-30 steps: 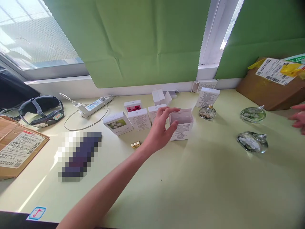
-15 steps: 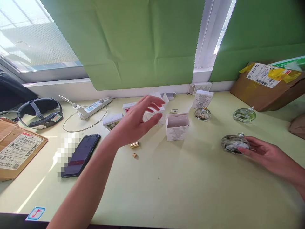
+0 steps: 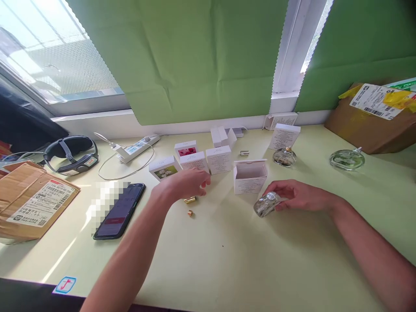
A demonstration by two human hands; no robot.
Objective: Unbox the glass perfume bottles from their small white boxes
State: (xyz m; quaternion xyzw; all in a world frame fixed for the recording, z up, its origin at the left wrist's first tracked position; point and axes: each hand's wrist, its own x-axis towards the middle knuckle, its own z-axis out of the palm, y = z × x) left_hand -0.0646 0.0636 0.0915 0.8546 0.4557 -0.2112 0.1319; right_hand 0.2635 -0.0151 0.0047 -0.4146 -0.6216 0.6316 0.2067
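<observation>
My right hand (image 3: 300, 195) grips a round clear glass perfume bottle (image 3: 266, 204), tilted, just in front of an open white carton (image 3: 250, 180). The bottle's silvery neck faces me. My left hand (image 3: 188, 184) hovers with loosely bent fingers and nothing visible in it; some fingers are hidden behind it. Partly below that hand lies a gold cylindrical cap (image 3: 190, 199), and nearer me a small gold ring (image 3: 190, 213). Two more bottles rest on the table: a dark-patterned bottle (image 3: 284, 157) and a greenish bottle (image 3: 347, 160). A silvery cap (image 3: 245, 153) lies behind the open carton.
Several white cartons (image 3: 219, 160) stand behind my left hand, and another carton (image 3: 284, 137) stands farther right. Leftward are a phone (image 3: 119, 212), a power strip (image 3: 136, 148), a headset (image 3: 71, 155) and a parcel (image 3: 35, 199). A cardboard box (image 3: 367, 117) sits back right.
My right hand has brought the perfume bottle leftward to the open carton and tilted it. My left hand has lowered, its fingers now bent downward. The view has shifted slightly left.
</observation>
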